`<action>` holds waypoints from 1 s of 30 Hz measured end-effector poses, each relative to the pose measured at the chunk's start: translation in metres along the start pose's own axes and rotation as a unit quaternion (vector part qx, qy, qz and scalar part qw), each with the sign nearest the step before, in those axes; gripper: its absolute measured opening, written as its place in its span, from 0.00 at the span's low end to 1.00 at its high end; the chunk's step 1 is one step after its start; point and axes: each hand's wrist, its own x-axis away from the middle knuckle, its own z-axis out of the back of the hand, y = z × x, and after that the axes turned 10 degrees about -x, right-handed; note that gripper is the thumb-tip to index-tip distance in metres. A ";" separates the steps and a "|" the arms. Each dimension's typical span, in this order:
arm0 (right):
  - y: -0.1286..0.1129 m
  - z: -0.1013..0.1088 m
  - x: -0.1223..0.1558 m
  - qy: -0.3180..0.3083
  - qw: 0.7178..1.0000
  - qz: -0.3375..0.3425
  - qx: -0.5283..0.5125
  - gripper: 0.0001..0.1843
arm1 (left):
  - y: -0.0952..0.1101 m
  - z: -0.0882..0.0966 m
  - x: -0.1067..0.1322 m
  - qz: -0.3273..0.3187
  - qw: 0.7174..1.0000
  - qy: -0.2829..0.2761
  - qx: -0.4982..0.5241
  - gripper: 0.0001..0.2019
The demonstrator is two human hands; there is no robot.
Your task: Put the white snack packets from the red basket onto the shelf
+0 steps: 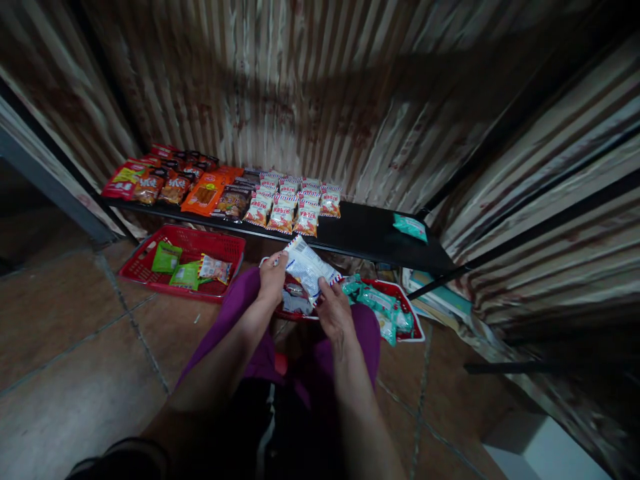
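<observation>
Between my two hands is a white snack bag (311, 264), its printed back face with a barcode turned up. My left hand (273, 275) grips its upper left edge, and my right hand (333, 305) pinches its lower right edge. Just beyond it, on the black shelf (365, 230), several similar white and orange snack bags (283, 212) stand in rows. Below the bag in my hands lies a red basket (406, 293) with a white rim. Teal packets (379, 300) fill its right side, and grey packets (296, 303) lie at its left.
Orange and red snack packets (203, 193) line the shelf's left part. One teal packet (411, 227) lies at its right end. A second red basket (150, 270) on the tiled floor holds green packets (186, 274). Black metal posts (435, 200) frame the shelf, with a striped curtain (320, 100) behind.
</observation>
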 end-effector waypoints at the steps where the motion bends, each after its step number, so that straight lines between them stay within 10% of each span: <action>1: 0.001 -0.003 0.001 0.002 1.000 0.003 -0.003 0.22 | 0.004 0.000 0.002 -0.008 1.000 0.000 -0.001 0.15; 30: 0.003 -0.011 0.012 0.045 0.988 0.147 -0.024 0.21 | 0.026 0.002 0.012 0.081 0.980 -0.096 0.156 0.15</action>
